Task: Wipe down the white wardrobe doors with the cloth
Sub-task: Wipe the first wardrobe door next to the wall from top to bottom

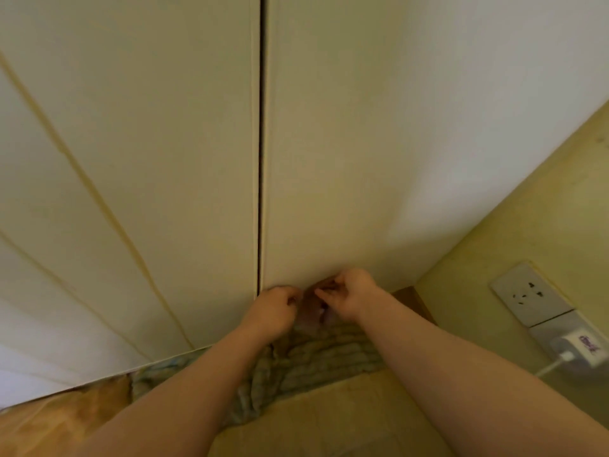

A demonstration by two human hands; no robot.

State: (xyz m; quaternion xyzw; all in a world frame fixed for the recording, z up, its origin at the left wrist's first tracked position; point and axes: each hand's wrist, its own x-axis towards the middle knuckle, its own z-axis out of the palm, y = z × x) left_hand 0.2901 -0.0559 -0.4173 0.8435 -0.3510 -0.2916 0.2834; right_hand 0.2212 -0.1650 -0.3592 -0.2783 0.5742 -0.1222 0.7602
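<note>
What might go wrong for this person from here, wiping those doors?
1. A plugged-in charger sits on the wall near the right arm. If the cloth is damp, a drip or a stray elbow might reach it.
2. The left hand and right hand work low beside the dark gap between the wardrobe doors. Fingers might get pinched if a door swings.

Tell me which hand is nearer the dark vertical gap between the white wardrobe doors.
Left. The left hand sits at the foot of the dark vertical gap; the right hand is further right, before the white right-hand door.
</note>
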